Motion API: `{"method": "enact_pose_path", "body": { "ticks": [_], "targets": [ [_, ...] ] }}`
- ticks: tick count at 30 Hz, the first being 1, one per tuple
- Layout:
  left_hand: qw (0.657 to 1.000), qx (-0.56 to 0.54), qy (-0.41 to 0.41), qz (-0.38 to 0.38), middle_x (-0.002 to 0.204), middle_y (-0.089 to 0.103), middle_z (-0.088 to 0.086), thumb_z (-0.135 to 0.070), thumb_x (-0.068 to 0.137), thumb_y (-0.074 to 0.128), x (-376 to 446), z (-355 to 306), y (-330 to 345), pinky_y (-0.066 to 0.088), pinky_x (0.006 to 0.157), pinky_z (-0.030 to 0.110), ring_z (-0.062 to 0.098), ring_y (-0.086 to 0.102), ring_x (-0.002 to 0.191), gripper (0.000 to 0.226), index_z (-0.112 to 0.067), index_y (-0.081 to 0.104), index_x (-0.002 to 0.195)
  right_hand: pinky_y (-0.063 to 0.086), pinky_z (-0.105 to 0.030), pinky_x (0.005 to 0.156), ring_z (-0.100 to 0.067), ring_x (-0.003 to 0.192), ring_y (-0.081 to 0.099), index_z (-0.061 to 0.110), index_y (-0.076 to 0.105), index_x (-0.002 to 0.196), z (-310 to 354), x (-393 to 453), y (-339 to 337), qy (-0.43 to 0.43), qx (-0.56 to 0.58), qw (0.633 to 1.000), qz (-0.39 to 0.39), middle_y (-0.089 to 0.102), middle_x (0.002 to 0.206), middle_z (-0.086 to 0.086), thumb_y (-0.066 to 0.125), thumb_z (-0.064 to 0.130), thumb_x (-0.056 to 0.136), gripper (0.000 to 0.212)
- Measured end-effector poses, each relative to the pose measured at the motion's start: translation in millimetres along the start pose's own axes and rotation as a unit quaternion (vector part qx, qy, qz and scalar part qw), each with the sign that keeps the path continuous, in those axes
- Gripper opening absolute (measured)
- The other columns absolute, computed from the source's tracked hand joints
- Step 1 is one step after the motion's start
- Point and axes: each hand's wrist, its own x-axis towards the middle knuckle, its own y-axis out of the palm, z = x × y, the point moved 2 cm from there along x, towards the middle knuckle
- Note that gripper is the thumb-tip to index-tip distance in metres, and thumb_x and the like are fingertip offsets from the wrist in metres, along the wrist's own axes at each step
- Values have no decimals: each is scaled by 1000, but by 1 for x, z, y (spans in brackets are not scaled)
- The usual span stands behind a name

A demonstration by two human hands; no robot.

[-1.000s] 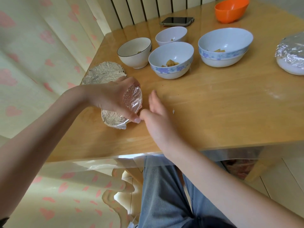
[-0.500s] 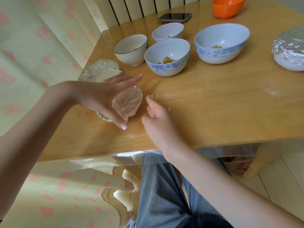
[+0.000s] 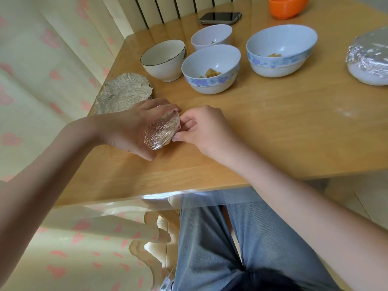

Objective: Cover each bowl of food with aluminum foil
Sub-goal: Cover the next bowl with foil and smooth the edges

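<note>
- The left hand [image 3: 130, 129] grips a crumpled piece of aluminum foil [image 3: 162, 131], fingers over its top and thumb under its lower edge, holding it tilted above the wooden desk [image 3: 273, 139] near the left part of the front edge.
- The right hand [image 3: 204, 128] pinches the foil's right edge between curled fingers and thumb.
- A second, flattened foil sheet [image 3: 123, 93] lies at the desk's left edge, just behind the left hand.
- Four uncovered bowls stand toward the back left: a white bowl with a dark rim [image 3: 163, 59], a floral-banded bowl [image 3: 211, 69] with bits of food in it, a small plain bowl [image 3: 212, 36] behind that, and a larger floral-banded bowl [image 3: 281, 50] to their right.
- A foil-covered bowl [image 3: 369, 57] sits at the right edge.
- A phone [image 3: 219, 17] and an orange bowl [image 3: 287, 6] lie near the back edge.
</note>
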Motion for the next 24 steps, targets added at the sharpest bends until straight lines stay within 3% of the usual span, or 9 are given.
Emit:
{"method": "enact_pose_path", "body": {
  "ticks": [5,10,13,16,20,24],
  "targets": [
    [1000,1,-7,2,138,13,-34,-57,36,56,0,-2,1,21,102,22,-10,13,125,120,-44,15,148,51,-39,70,-23,73,66,4,73,76,8,17,-12,-53,-112,991,45,71,73,-9,84,23,66,24],
    [1000,-9,-16,-1,143,13,-30,-57,33,56,-1,-2,2,19,104,21,-3,13,136,124,-44,15,149,50,-31,62,-19,67,64,10,75,75,12,30,-24,-91,-163,979,85,59,60,12,82,23,67,17],
    [1000,-12,-13,-1,141,15,-30,-56,34,57,-1,-2,2,19,105,22,-1,13,136,122,-45,17,148,44,-30,62,-12,66,58,12,75,73,11,36,-28,-128,-192,968,95,62,64,10,79,25,70,14],
    [1000,-26,-6,2,127,13,-39,-54,35,57,-2,-1,2,19,104,21,-9,12,129,116,-49,19,145,37,-30,58,-11,64,48,15,71,68,14,41,-34,-178,-278,941,80,53,57,10,73,35,72,20],
    [998,-57,-39,-1,131,11,-37,-54,34,56,-3,1,1,19,104,21,-14,8,125,115,-56,13,141,32,-30,59,-15,68,45,16,67,70,17,44,-35,-225,-346,908,65,54,64,4,65,38,79,24],
    [996,-45,-74,-26,148,16,-22,-53,39,62,1,-4,0,25,101,26,4,17,138,120,-45,15,149,35,-30,59,-15,77,54,21,69,86,10,31,-36,-193,-336,919,70,57,75,8,63,35,84,16]
  ]
}}
